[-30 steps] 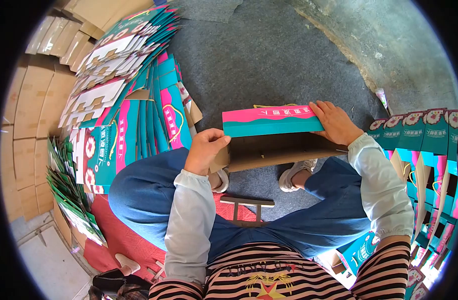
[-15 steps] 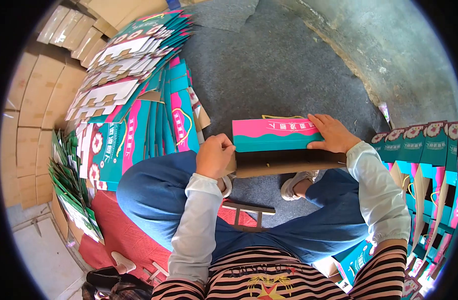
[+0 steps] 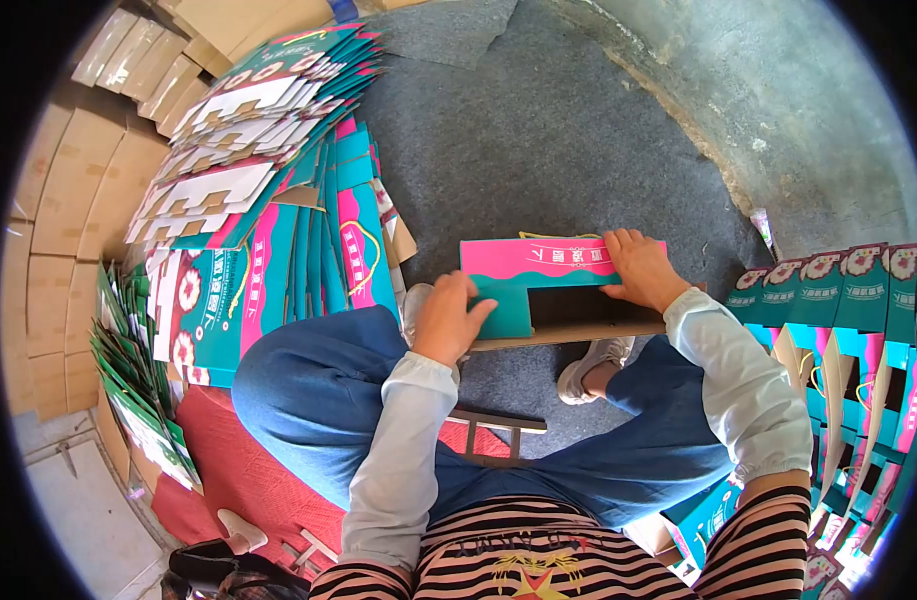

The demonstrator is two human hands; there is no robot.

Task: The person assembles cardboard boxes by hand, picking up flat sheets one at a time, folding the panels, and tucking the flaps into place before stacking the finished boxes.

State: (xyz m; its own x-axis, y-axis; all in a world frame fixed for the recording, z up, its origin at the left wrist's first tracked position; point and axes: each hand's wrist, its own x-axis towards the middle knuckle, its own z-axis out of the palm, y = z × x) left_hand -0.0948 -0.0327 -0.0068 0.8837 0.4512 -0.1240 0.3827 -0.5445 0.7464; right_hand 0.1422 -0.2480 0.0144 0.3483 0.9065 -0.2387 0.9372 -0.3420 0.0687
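Note:
A pink and teal cardboard gift box lies between my knees, its open side facing me and its brown inside showing. A teal end flap is folded across the left part of that opening. My left hand is at the box's left end, thumb spread from the fingers and touching the flap. Wrapped over the top right edge, my right hand grips the box, fingers on top and thumb at the opening. A yellow cord handle shows along the far edge.
Flat printed cartons are piled at the left, with green folded ones nearer. Assembled boxes stand stacked at the right. Brown cartons line the left wall. Another person's foot shows at lower left.
The teal left end flap has come across the opening. My left hand has shifted slightly and spread its thumb, while my right hand has moved a little left along the edge.

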